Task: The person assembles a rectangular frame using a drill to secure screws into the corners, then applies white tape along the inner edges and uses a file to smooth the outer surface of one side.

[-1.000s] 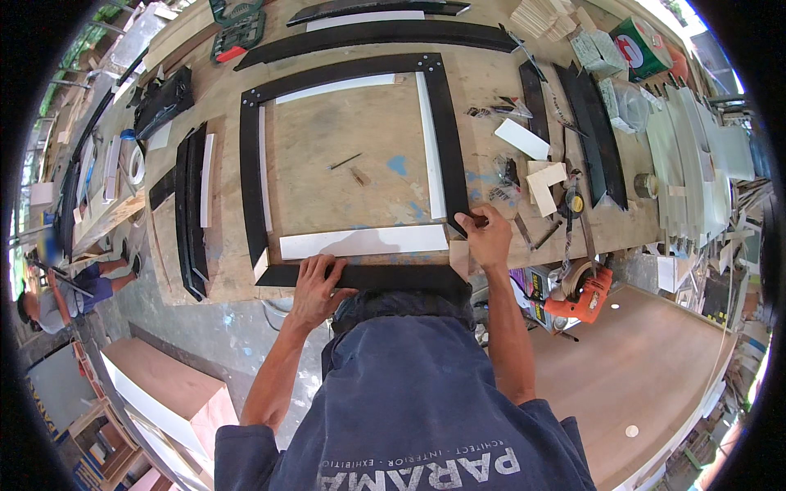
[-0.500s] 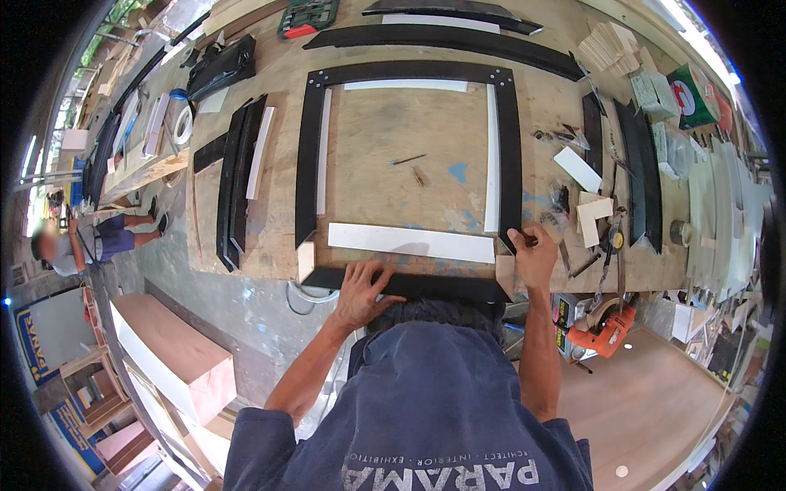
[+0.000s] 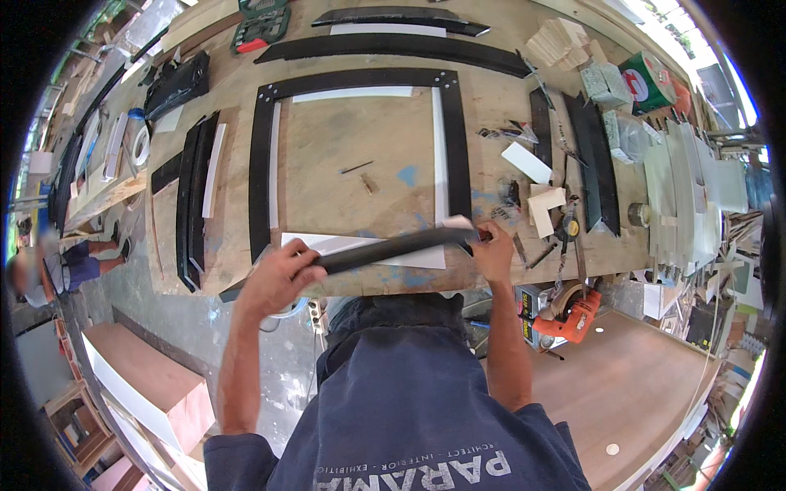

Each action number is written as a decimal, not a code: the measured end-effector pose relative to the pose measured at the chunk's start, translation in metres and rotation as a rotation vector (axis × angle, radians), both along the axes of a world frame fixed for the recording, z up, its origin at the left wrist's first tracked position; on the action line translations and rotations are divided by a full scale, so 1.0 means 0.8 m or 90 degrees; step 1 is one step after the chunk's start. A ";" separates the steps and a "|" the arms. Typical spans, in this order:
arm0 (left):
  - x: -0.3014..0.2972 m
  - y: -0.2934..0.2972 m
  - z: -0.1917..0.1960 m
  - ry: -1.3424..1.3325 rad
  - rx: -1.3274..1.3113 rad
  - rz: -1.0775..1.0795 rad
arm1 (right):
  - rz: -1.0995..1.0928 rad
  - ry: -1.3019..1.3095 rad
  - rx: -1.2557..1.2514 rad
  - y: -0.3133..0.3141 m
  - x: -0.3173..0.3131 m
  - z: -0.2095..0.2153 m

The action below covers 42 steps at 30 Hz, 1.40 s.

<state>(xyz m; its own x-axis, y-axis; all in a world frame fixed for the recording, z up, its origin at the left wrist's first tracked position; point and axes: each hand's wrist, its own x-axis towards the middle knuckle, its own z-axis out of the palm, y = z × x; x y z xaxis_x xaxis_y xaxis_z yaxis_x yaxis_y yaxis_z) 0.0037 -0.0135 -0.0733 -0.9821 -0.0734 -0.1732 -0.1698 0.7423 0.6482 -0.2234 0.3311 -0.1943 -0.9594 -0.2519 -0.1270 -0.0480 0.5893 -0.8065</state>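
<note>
A black frame bar (image 3: 393, 250) is held up off the table, slanting with its right end farther from me. My left hand (image 3: 282, 277) grips it left of its middle, and beyond that hand its left end shows only in part. Around its right end, next to a pale wood corner piece (image 3: 457, 222), the fingers of my right hand (image 3: 494, 250) are closed. Beneath the bar lies a white strip (image 3: 422, 259). Just past it, a three-sided black frame (image 3: 352, 78) lies flat with its near side unfilled, white strips along its inner edges.
More black bars lie at the left (image 3: 192, 196), the far side and the right of the workbench (image 3: 344, 188). An L-shaped wood piece (image 3: 544, 214) and a white block (image 3: 526, 162) sit right of the frame. An orange power saw (image 3: 569, 319) stands below the bench's right edge.
Both hands have lifted the black bar from the near end of the frame and turned it. My left hand has moved left along it. The right hand has closed on its right end.
</note>
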 end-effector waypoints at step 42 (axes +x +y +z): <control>-0.066 -0.002 0.095 0.110 -0.222 0.142 | 0.102 -0.079 -0.566 -0.105 -0.004 0.100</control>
